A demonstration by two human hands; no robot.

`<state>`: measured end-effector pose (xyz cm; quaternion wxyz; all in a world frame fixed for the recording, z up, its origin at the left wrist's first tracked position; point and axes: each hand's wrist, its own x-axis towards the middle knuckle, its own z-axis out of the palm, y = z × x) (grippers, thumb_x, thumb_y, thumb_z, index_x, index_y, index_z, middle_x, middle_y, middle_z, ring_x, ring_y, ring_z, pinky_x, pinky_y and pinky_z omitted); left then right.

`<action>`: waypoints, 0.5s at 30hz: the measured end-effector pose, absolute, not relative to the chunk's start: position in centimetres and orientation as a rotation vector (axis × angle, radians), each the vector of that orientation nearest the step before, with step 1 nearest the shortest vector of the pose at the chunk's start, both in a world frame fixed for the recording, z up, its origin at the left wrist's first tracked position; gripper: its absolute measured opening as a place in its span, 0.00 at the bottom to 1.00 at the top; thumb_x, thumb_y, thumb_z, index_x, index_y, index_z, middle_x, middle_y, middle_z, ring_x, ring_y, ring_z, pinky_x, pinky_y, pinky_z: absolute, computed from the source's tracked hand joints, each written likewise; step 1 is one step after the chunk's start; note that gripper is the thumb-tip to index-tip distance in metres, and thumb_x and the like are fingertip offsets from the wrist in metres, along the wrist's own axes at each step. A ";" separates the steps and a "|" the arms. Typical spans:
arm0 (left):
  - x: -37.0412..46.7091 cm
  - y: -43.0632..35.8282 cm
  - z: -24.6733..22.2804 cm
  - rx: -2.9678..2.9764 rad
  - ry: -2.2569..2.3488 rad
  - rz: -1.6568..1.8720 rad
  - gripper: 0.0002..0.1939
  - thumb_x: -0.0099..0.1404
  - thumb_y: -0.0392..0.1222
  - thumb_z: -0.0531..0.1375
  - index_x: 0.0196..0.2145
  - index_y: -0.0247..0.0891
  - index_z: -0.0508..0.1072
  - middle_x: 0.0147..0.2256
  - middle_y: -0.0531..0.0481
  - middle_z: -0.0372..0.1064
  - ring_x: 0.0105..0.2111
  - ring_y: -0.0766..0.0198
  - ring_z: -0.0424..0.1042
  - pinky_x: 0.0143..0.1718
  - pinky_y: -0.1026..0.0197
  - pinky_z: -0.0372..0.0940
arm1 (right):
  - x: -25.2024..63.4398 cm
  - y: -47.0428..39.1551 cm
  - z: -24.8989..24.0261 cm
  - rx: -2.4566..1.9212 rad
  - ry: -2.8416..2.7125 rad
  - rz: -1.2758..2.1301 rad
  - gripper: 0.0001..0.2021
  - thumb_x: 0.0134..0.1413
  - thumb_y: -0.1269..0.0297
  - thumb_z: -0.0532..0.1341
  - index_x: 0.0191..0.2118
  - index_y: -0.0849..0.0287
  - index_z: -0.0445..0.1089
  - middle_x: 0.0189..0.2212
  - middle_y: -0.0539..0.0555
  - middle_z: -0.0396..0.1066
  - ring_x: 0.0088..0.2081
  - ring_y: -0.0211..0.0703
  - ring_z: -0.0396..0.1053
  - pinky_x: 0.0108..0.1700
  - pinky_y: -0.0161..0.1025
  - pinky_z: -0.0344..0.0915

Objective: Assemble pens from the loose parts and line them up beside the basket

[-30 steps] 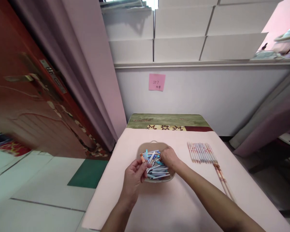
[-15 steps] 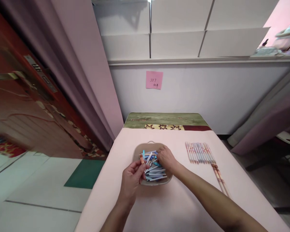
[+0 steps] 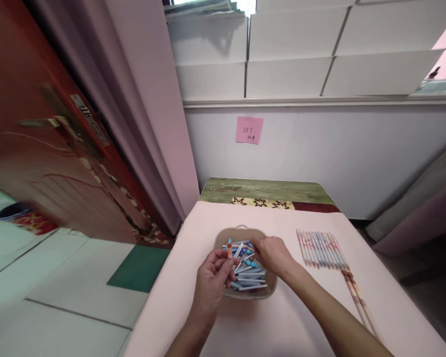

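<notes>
A beige basket (image 3: 270, 289) on the table holds many blue and white pen parts (image 3: 250, 277). Over its left side my left hand (image 3: 216, 270) pinches a small orange piece (image 3: 229, 250) with a brown end, held upright. My right hand (image 3: 273, 254) reaches into the basket's right side with its fingers bent together among the parts; whatever is between the fingertips is hidden. A row of assembled-looking pens (image 3: 321, 249) lies to the right of the basket, and brown-and-cream sticks (image 3: 360, 302) lie below the row's right end.
The table has a pale pink cover (image 3: 193, 238) and a green patterned far end (image 3: 260, 187) against the wall. A pink note (image 3: 249, 130) is stuck on the wall. A red-brown door (image 3: 59, 148) and a purple curtain stand at the left.
The camera view has shifted, so the scene sits lower and further right. My left hand still holds the orange piece, now more upright. My right hand remains at the basket's right side.
</notes>
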<state>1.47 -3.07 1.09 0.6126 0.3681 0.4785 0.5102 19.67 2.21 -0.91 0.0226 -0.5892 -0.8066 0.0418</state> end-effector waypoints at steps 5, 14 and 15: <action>2.1 -3.3 1.3 0.527 0.986 1.226 0.10 0.58 0.42 0.63 0.34 0.33 0.70 0.35 0.42 0.76 0.22 0.70 0.69 0.21 0.69 0.63 | 19.6 -0.8 0.3 -1.400 -1.693 0.864 0.11 0.57 0.57 0.59 0.34 0.58 0.73 0.22 0.49 0.72 0.23 0.38 0.69 0.25 0.31 0.63; 2.6 -4.0 1.2 0.202 0.957 1.247 0.05 0.63 0.34 0.58 0.30 0.31 0.71 0.31 0.42 0.75 0.30 0.61 0.76 0.37 0.56 0.72 | 16.1 -4.5 1.1 -1.155 -1.435 1.053 0.08 0.56 0.61 0.61 0.37 0.59 0.74 0.33 0.56 0.77 0.31 0.41 0.75 0.33 0.35 0.71; 2.5 -4.1 1.1 0.209 0.961 1.244 0.05 0.63 0.35 0.59 0.30 0.31 0.72 0.32 0.42 0.75 0.30 0.61 0.76 0.38 0.56 0.72 | 16.0 -4.6 1.2 -1.169 -1.449 1.022 0.08 0.56 0.61 0.61 0.36 0.58 0.73 0.33 0.55 0.77 0.30 0.41 0.75 0.32 0.34 0.71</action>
